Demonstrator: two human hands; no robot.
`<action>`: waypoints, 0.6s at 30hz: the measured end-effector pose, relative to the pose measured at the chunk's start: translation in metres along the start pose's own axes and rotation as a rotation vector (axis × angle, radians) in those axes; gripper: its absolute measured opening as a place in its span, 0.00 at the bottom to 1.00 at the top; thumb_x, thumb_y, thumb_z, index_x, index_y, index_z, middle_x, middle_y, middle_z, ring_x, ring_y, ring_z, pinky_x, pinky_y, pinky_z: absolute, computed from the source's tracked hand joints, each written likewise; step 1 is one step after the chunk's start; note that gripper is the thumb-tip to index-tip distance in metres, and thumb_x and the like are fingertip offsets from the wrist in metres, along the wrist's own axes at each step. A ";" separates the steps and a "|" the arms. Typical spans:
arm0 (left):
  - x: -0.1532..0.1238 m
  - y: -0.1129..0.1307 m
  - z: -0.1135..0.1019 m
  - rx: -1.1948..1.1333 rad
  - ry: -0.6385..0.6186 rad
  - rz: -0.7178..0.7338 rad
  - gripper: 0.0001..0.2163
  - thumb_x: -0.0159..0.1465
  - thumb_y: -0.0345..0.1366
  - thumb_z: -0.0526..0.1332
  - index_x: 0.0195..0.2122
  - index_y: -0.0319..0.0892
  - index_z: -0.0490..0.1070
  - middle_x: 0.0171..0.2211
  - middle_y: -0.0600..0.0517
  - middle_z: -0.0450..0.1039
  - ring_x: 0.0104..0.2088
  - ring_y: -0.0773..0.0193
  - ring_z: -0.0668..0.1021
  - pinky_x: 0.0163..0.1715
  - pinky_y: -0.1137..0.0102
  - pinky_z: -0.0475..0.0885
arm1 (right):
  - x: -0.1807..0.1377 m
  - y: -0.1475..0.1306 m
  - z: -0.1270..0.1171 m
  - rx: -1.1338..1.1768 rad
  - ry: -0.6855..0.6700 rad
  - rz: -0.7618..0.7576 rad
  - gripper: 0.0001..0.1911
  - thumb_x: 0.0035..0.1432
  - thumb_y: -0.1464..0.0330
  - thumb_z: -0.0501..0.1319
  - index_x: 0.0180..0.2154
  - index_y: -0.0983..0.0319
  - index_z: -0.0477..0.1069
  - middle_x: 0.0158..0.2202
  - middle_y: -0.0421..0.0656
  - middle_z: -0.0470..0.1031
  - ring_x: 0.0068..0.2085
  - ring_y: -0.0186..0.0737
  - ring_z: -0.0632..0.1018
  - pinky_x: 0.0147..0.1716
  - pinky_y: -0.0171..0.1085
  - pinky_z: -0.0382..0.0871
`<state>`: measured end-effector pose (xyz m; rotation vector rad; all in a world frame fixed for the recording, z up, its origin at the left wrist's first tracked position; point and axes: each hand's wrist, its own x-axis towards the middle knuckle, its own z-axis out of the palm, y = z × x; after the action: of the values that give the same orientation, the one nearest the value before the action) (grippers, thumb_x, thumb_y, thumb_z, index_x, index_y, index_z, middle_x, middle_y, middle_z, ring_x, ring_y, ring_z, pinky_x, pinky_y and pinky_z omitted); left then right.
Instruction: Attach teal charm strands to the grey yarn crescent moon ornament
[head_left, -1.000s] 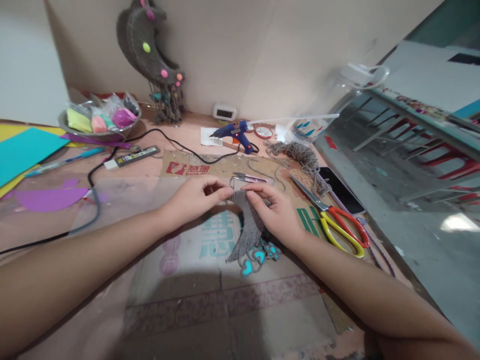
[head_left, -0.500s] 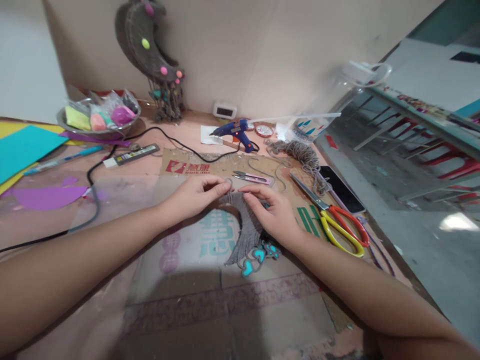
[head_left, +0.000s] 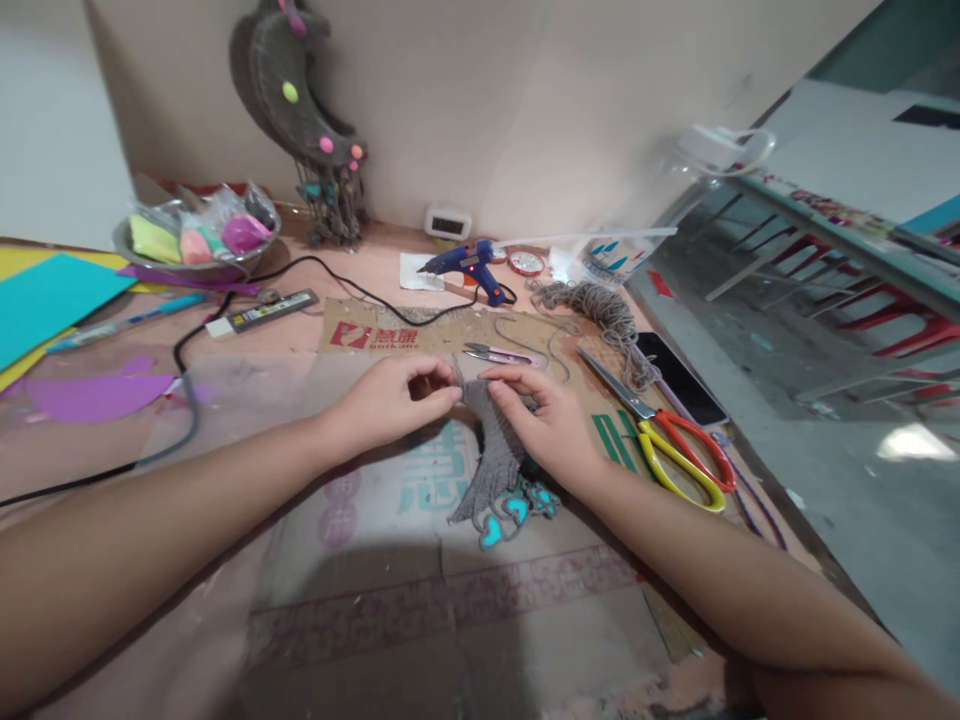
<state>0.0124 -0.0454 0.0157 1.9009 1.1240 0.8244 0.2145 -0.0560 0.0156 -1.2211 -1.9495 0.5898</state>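
Left hand (head_left: 394, 400) pinches the yarn piece (head_left: 491, 455) at its top. We press our right hand (head_left: 544, 425) on it, fingertips pinching that edge.

Plain beige wall (head_left: 570, 110) behind the worktable (head_left: 375, 265). Grey floor (head_left: 825, 420) right of it (glare patch), red-legged benches (head_left: 900, 335) beyond.

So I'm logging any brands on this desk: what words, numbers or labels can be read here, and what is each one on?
Cardboard sheet: a red logo with white Chinese characters, too blurred to quote.
The same cardboard, beside the left hand: large teal Chinese characters, partly covered, not readable.
Grey display box by the wall: its digits are too small.
White cup: blue marks only, no readable text.
Black bar: its label is too small.
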 end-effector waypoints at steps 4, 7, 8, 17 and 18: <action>0.000 -0.001 0.000 0.035 -0.001 0.021 0.06 0.59 0.36 0.58 0.29 0.40 0.71 0.25 0.55 0.71 0.27 0.67 0.71 0.28 0.73 0.64 | 0.000 0.001 0.000 -0.002 -0.010 -0.005 0.08 0.60 0.67 0.58 0.39 0.59 0.75 0.37 0.41 0.80 0.40 0.38 0.79 0.43 0.39 0.71; 0.000 -0.001 0.001 0.036 -0.002 0.017 0.06 0.59 0.37 0.58 0.29 0.40 0.71 0.25 0.55 0.71 0.27 0.67 0.71 0.28 0.73 0.64 | -0.001 0.003 0.001 0.015 -0.015 -0.012 0.08 0.60 0.67 0.58 0.39 0.59 0.74 0.38 0.41 0.79 0.39 0.38 0.79 0.43 0.39 0.71; 0.000 -0.001 0.001 0.033 -0.002 0.015 0.07 0.59 0.37 0.58 0.29 0.40 0.71 0.25 0.55 0.71 0.27 0.67 0.71 0.28 0.73 0.64 | -0.001 0.003 0.002 0.030 -0.017 -0.017 0.08 0.60 0.67 0.57 0.39 0.59 0.74 0.38 0.41 0.79 0.40 0.37 0.79 0.43 0.38 0.71; 0.000 -0.004 -0.003 -0.117 -0.028 0.042 0.12 0.63 0.41 0.55 0.29 0.40 0.72 0.28 0.53 0.72 0.31 0.64 0.73 0.32 0.71 0.66 | 0.000 0.001 0.002 0.055 0.014 -0.017 0.06 0.60 0.68 0.58 0.39 0.59 0.71 0.38 0.41 0.78 0.39 0.36 0.78 0.40 0.36 0.71; 0.002 -0.005 -0.003 -0.184 -0.002 0.029 0.14 0.64 0.43 0.54 0.29 0.40 0.72 0.28 0.52 0.72 0.32 0.64 0.73 0.33 0.71 0.66 | 0.000 0.001 0.001 0.062 0.012 -0.006 0.05 0.60 0.68 0.58 0.39 0.59 0.70 0.38 0.41 0.77 0.39 0.36 0.78 0.40 0.36 0.71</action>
<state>0.0088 -0.0416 0.0127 1.7685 0.9869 0.9097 0.2139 -0.0560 0.0144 -1.1769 -1.9105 0.6339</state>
